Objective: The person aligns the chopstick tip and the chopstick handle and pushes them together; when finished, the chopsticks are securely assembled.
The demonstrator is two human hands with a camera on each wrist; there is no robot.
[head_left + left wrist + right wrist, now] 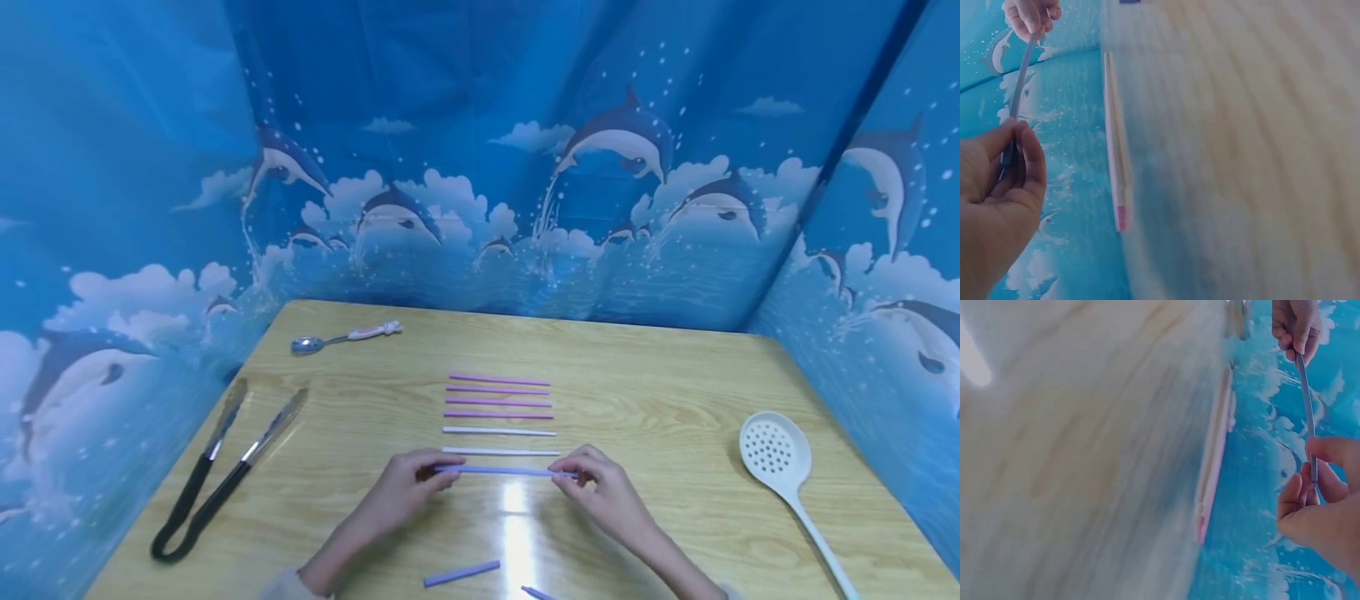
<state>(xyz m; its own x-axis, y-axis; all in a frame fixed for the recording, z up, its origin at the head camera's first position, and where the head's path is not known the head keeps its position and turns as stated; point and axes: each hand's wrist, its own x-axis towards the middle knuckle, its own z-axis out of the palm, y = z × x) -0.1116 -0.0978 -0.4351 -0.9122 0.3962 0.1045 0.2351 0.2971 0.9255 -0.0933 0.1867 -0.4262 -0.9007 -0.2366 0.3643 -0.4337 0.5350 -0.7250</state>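
A thin lavender stick point(498, 470) is stretched level between my two hands, above the table. My left hand point(408, 487) pinches its left end between thumb and fingers. At the other end, my right hand point(603, 492) pinches it the same way. Both wrist views show the stick point(1020, 84) spanning from one hand to the other. Just beyond it on the table lie two white sticks point(499, 432), parallel to it. Farther back, several pink sticks point(498, 402) are lined up in the same direction. Nearer me rests a short purple stick point(461, 573), slightly slanted.
Black-handled tongs point(198, 492) lie spread on the left. A small spoon point(345, 336) is at the back left. On the right is a white slotted spoon point(776, 450). Another purple piece point(537, 593) is cut off by the bottom edge. Dolphin-print curtains point(480, 150) surround the wooden table point(645, 375).
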